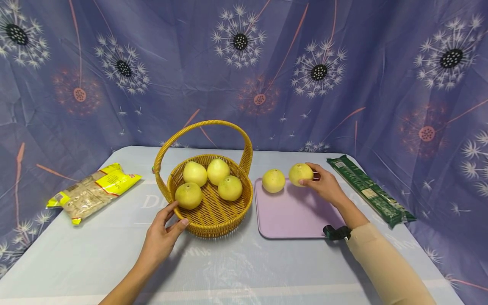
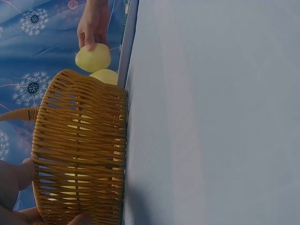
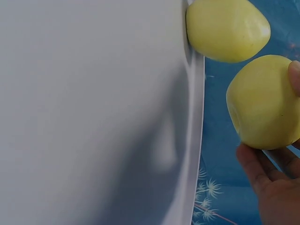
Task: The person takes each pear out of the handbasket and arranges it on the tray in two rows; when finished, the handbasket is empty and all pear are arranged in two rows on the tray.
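A: Where does the held fruit [image 1: 300, 174] lie?

B: Above the lilac tray [image 1: 297, 218], raised clear of its surface, over the part nearer the table's back edge. The right hand [image 1: 327, 185] grips it, thumb and fingers parted by the fruit's width and curved against its sides.

A: And the fruit beside it?

B: A second yellow fruit [image 1: 273, 181] rests on the tray, toward the back left corner of that tray.

A: What occupies the left hand [image 1: 162, 236]?

B: It touches the left front side of the woven basket [image 1: 219, 231], thumb and forefinger spread well apart and relaxed. The basket, its handle arching upright, stands left of the tray and just beside it, nearer the back edge of the table [image 1: 244, 271] than the front. Four yellow fruits [image 1: 194, 173] sit inside.

A: The margins?

B: Near the left edge lies a yellow and clear bag [image 1: 95, 192]; green packets [image 1: 367, 190] lie along the right edge, from the back right corner forward. A dandelion-patterned cloth [image 1: 183, 84] hangs behind the table.
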`<action>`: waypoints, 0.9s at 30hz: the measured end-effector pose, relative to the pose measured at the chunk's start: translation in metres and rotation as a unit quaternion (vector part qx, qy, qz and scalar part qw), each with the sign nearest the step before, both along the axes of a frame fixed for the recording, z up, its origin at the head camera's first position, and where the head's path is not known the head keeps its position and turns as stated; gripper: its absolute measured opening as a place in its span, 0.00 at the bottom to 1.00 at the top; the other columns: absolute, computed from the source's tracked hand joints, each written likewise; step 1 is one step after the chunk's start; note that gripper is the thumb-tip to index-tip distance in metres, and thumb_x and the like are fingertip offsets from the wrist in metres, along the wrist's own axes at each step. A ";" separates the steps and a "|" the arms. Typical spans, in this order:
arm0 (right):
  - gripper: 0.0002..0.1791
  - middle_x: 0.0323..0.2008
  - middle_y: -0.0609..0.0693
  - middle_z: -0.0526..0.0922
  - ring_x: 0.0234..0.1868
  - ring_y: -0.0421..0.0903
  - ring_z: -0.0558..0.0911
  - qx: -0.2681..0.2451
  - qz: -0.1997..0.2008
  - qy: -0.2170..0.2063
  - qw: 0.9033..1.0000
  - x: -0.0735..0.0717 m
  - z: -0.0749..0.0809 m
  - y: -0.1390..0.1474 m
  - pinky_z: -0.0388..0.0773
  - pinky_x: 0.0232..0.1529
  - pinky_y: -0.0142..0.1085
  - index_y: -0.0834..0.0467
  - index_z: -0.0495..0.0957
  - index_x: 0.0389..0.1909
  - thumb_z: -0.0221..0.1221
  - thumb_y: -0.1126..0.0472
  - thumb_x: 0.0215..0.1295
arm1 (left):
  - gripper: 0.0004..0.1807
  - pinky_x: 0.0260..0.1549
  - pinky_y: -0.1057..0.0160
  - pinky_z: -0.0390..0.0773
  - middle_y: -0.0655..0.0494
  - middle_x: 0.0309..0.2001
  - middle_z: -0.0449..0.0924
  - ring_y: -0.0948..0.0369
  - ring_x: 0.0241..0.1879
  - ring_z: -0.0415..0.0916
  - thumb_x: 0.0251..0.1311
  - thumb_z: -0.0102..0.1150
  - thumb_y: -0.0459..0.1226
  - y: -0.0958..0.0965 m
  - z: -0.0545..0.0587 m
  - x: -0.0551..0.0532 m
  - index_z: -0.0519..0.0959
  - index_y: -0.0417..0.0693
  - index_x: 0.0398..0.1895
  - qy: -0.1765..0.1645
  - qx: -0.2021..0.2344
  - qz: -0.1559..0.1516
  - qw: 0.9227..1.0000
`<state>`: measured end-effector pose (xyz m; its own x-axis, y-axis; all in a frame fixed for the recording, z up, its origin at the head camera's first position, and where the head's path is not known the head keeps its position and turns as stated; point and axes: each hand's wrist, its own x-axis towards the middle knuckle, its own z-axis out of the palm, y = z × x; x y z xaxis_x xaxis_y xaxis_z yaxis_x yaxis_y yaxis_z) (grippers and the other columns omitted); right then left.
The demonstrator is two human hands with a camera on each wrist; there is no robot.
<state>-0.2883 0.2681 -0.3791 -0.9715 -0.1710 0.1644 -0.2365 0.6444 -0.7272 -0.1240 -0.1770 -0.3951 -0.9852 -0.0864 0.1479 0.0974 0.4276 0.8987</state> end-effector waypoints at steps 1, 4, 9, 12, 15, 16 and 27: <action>0.45 0.64 0.61 0.69 0.57 0.59 0.76 0.000 0.001 -0.001 1.000 -0.001 0.000 0.000 0.80 0.53 0.51 0.55 0.59 0.70 0.66 0.43 0.54 | 0.33 0.52 0.61 0.81 0.43 0.71 0.55 0.45 0.67 0.62 0.63 0.57 0.42 0.000 0.000 0.000 0.59 0.46 0.70 0.000 0.000 0.000 1.000; 0.45 0.64 0.61 0.69 0.58 0.59 0.76 0.001 0.001 -0.005 1.000 -0.006 -0.002 0.001 0.80 0.54 0.50 0.57 0.59 0.70 0.66 0.45 0.54 | 0.33 0.52 0.61 0.81 0.42 0.71 0.55 0.45 0.67 0.62 0.63 0.57 0.42 0.000 0.000 0.000 0.59 0.46 0.69 0.002 0.001 0.000 1.000; 0.45 0.63 0.63 0.69 0.57 0.60 0.76 0.010 0.006 -0.008 1.000 -0.012 -0.009 0.003 0.78 0.55 0.51 0.60 0.59 0.70 0.66 0.47 0.56 | 0.33 0.52 0.61 0.81 0.42 0.71 0.55 0.44 0.66 0.63 0.63 0.57 0.42 0.000 0.000 0.000 0.58 0.46 0.70 0.001 0.005 -0.001 1.000; 0.45 0.63 0.64 0.69 0.57 0.60 0.76 0.014 0.007 -0.012 1.000 -0.014 -0.011 0.003 0.78 0.55 0.52 0.61 0.58 0.70 0.66 0.48 0.56 | 0.34 0.51 0.61 0.81 0.41 0.71 0.54 0.44 0.65 0.64 0.63 0.57 0.43 0.000 0.000 0.000 0.58 0.46 0.70 0.000 0.005 -0.002 1.000; 0.45 0.63 0.63 0.69 0.58 0.60 0.75 0.021 0.006 -0.021 1.000 -0.015 -0.013 0.004 0.77 0.56 0.52 0.61 0.58 0.70 0.66 0.47 0.56 | 0.34 0.51 0.61 0.81 0.41 0.71 0.54 0.43 0.66 0.63 0.64 0.57 0.43 0.000 0.000 0.000 0.58 0.46 0.70 -0.002 0.004 -0.003 1.000; 0.45 0.64 0.63 0.69 0.58 0.60 0.75 0.023 0.006 -0.024 0.999 -0.016 -0.014 0.004 0.77 0.56 0.52 0.61 0.58 0.70 0.66 0.47 0.56 | 0.34 0.51 0.61 0.81 0.42 0.71 0.54 0.43 0.66 0.63 0.64 0.57 0.43 -0.001 0.000 0.000 0.58 0.46 0.70 -0.002 0.003 -0.003 1.000; 0.43 0.63 0.65 0.69 0.59 0.62 0.74 0.042 0.006 -0.021 0.999 -0.018 -0.021 0.005 0.75 0.58 0.53 0.64 0.59 0.68 0.65 0.49 0.57 | 0.34 0.52 0.61 0.81 0.43 0.72 0.53 0.44 0.68 0.60 0.64 0.57 0.43 0.000 0.001 0.000 0.58 0.46 0.70 -0.005 0.000 -0.004 1.000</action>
